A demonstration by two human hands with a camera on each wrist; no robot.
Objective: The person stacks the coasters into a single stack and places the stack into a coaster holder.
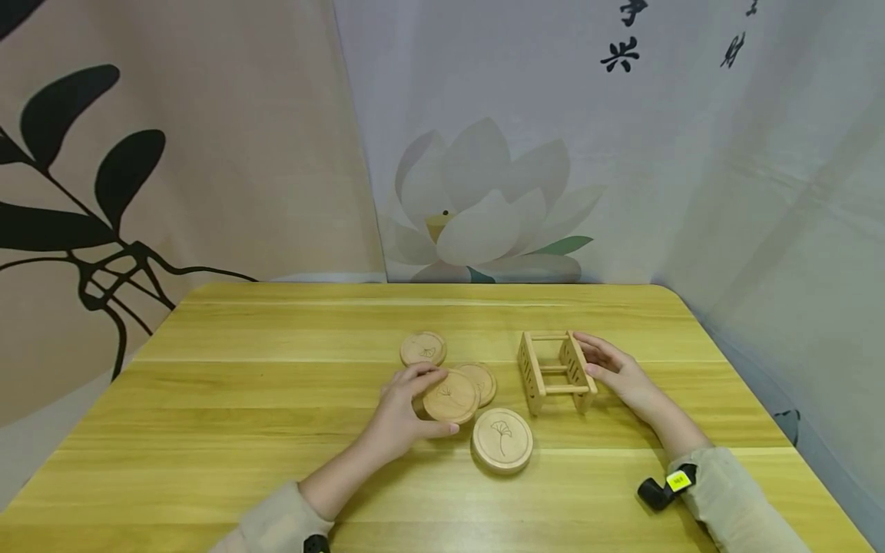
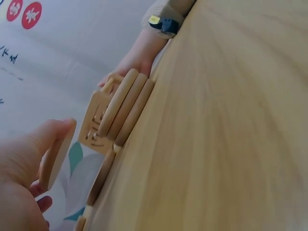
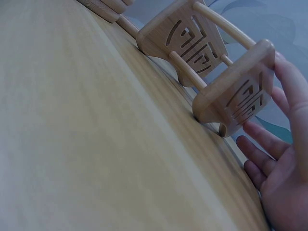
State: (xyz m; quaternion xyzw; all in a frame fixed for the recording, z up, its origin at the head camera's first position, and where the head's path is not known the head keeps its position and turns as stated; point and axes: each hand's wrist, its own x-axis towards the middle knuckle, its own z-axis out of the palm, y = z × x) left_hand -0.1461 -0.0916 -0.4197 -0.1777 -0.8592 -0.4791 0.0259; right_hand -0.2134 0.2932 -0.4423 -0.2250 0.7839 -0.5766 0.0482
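Note:
My left hand point(image 1: 401, 411) pinches a round wooden coaster point(image 1: 451, 396) by its edge, between thumb and fingers. In the left wrist view this coaster point(image 2: 57, 156) is tilted and raised off the table. Another coaster point(image 1: 485, 382) lies partly hidden behind it in the head view. A stack of coasters point(image 1: 502, 440), the top one engraved with a ginkgo leaf, stands to the near right. My right hand point(image 1: 618, 375) touches the outer right side of a wooden coaster rack point(image 1: 532, 376). Its fingers point(image 3: 267, 139) are loosely extended against the cut-out side panel.
One more coaster point(image 1: 423, 349) lies flat farther back on the wooden table point(image 1: 276, 415). Behind the table hangs a cloth backdrop point(image 1: 263, 138) printed with leaves and a lotus. Dark wrist cameras sit at both sleeves.

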